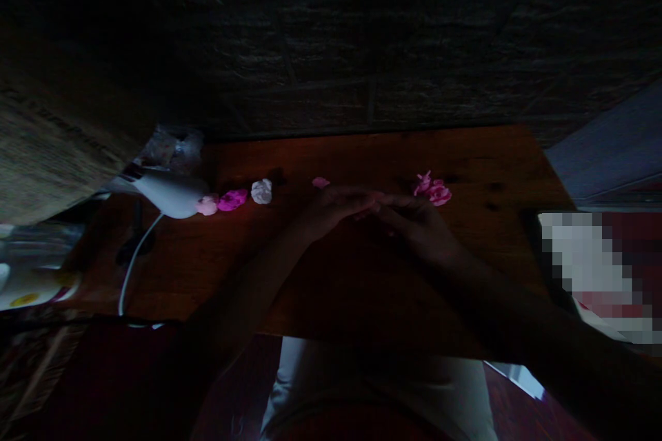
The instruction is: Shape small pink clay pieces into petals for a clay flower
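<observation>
My left hand (338, 209) and my right hand (423, 226) meet over the middle of the wooden table, fingertips pressed together. A faint pink tint shows at the fingertips, but the dim light hides what they pinch. Just beyond the left hand lies a small pink lump (321, 182), apparently of soft modelling clay. Past my right fingers sits a pink flower-like piece (433, 189) with ruffled petals. To the left, a pale pink lump (207, 204), a magenta lump (232, 200) and a white lump (261, 191) form a row.
A white rounded device (173, 191) with a white cable (135, 262) stands at the table's (352, 289) left. Clear plastic wrapping (181, 150) lies behind it. A large brown sack or box (62, 131) fills the left side. A dark wall (362, 48) borders the back; a dark-edged, pixelated object (594, 269) is at right.
</observation>
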